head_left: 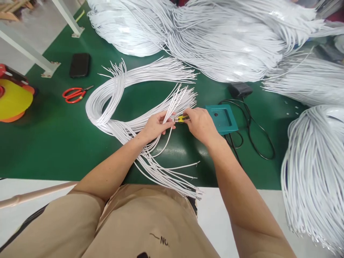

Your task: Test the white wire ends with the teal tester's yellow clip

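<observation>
A looped bundle of white cables [113, 104] lies on the green table [53, 143], its cut ends fanned toward the table's middle and over the front edge. My left hand [156, 125] is closed, pinching one white cable near its end. My right hand [200, 123] is closed on a small yellow part [182, 118] held against that cable end. Both hands meet just left of a teal block [223, 118].
Big heaps of white cables [228, 39] fill the back and right side [314, 172]. Red scissors [75, 94] and a black phone [80, 65] lie at the left, a yellow reel [13, 100] at the far left. A black cord [252, 132] and adapter [240, 89] sit beside the teal block.
</observation>
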`<state>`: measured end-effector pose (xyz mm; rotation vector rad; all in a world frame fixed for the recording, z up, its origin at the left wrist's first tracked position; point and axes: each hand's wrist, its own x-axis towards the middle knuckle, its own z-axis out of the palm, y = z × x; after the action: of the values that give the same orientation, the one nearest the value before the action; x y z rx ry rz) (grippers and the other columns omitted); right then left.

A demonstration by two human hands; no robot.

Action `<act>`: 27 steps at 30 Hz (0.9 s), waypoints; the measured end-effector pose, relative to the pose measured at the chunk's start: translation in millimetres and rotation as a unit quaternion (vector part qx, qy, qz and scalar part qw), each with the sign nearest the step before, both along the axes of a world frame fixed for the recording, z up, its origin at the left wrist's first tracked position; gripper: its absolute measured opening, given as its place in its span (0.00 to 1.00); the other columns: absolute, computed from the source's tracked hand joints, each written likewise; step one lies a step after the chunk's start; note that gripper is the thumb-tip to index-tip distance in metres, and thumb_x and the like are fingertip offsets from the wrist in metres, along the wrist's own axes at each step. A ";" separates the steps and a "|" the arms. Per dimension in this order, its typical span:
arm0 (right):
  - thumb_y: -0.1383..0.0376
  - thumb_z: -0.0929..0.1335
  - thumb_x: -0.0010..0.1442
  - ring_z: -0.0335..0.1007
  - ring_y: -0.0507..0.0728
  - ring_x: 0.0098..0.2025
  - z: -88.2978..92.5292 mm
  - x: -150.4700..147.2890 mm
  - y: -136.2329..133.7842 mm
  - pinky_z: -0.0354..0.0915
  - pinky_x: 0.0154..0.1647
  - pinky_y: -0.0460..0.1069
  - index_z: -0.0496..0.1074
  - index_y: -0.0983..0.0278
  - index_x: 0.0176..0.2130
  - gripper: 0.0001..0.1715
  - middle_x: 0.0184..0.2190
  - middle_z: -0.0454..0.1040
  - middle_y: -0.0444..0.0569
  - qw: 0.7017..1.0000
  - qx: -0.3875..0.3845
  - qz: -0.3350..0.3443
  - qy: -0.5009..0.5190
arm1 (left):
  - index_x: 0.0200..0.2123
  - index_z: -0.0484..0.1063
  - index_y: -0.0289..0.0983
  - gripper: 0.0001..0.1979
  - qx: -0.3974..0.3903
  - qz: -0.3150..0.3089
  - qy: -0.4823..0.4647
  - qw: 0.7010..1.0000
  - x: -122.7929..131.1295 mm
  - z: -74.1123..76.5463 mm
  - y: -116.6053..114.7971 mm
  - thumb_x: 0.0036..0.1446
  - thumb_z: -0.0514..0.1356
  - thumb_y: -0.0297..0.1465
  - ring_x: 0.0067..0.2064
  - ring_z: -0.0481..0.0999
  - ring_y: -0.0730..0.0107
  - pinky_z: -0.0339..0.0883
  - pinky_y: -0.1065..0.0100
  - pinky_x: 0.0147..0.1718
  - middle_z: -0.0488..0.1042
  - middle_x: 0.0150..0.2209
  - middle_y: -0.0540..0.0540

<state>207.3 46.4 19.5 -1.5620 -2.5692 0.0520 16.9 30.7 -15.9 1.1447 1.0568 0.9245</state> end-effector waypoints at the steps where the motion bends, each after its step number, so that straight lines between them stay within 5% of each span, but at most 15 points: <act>1: 0.72 0.66 0.59 0.68 0.63 0.42 0.6 0.6 1.3 0.55 0.43 0.53 0.72 0.66 0.43 0.11 0.37 0.78 0.55 1.000 -0.006 0.002 -0.006 | 0.50 0.72 0.34 0.22 0.007 0.003 0.004 1.000 0.0 -2.2 1.2 0.51 0.67 0.30 0.33 0.81 0.69 0.59 0.80 0.16 0.72 0.31 0.50; 7: 0.73 0.65 0.59 0.66 0.64 0.43 1.0 0.9 -0.2 0.54 0.44 0.55 0.73 0.67 0.42 0.11 0.38 0.78 0.57 0.998 0.030 0.022 -0.048 | 0.50 0.73 0.33 0.22 0.025 0.010 -0.023 0.999 -0.3 -12.9 6.6 0.50 0.67 0.29 0.34 0.81 0.72 0.73 0.75 0.30 0.72 0.31 0.52; 19: 0.70 0.67 0.58 0.67 0.62 0.41 3.2 4.9 10.8 0.58 0.50 0.56 0.80 0.66 0.36 0.10 0.29 0.76 0.55 1.000 0.001 0.009 -0.021 | 0.43 0.77 0.35 0.16 0.070 0.016 0.117 0.991 1.4 -24.9 11.2 0.47 0.65 0.29 0.31 0.80 0.68 0.73 0.67 0.36 0.76 0.30 0.51; 23: 0.65 0.67 0.62 0.66 0.66 0.52 4.4 11.2 2.0 0.49 0.63 0.67 0.78 0.64 0.44 0.13 0.40 0.79 0.57 1.000 0.027 -0.010 0.012 | 0.41 0.76 0.35 0.15 0.062 0.006 0.121 0.991 0.7 -21.4 9.4 0.48 0.65 0.30 0.32 0.80 0.67 0.72 0.67 0.37 0.77 0.30 0.50; 27: 0.61 0.62 0.67 0.54 0.72 0.65 -6.8 23.0 -6.0 0.39 0.64 0.76 0.68 0.67 0.59 0.24 0.61 0.67 0.63 0.984 0.122 -0.131 0.025 | 0.40 0.76 0.35 0.13 0.048 -0.006 0.109 0.993 -0.6 -18.6 9.4 0.48 0.65 0.30 0.34 0.81 0.65 0.72 0.67 0.38 0.78 0.31 0.50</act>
<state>230.3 40.3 12.7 -1.7588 -2.2117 -0.2372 16.2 40.1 -34.4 1.3537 1.1897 0.8623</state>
